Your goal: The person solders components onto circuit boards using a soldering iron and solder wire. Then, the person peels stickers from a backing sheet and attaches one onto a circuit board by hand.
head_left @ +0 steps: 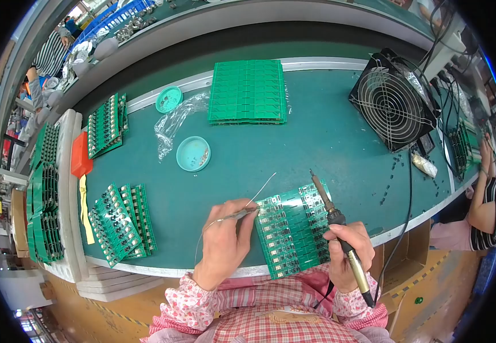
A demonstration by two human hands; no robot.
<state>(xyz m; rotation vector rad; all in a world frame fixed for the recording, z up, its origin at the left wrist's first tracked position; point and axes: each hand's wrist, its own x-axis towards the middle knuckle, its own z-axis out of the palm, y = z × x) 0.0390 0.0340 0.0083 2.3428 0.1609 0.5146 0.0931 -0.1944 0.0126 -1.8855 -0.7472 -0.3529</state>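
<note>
A green circuit board panel [296, 231] with rows of small parts lies at the front edge of the bench. My left hand [225, 237] is closed on tweezers [234, 216] at the panel's upper left corner, and a thin solder wire [265, 187] runs out from the same fingers. My right hand [348, 251] is wrapped round a soldering iron [354, 266] over the panel's right side. The iron's tip points up and away, beyond the panel's far edge.
A stack of green boards [247, 91] lies at the back. Further left are round dishes [193, 154], plastic wrap [174, 123], populated boards [122, 223] and a red box [80, 154]. A black fan [394, 103] stands at the right, with cables. Other people sit at both sides.
</note>
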